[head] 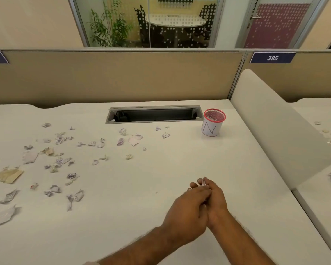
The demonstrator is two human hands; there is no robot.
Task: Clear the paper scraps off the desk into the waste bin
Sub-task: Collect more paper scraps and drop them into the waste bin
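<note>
Hands: left hand and right hand pinching small white paper scrap together | risk: dropping it short of red-rimmed mesh bin far ahead.

Both forearms extended forward; left hand overlaps right hand, fingers curled together, pinching small white scrap.

Beige partition backs the desk; glass-walled meeting room with plant behind

Hands together over desk, paper scraps left, bin behind
</note>
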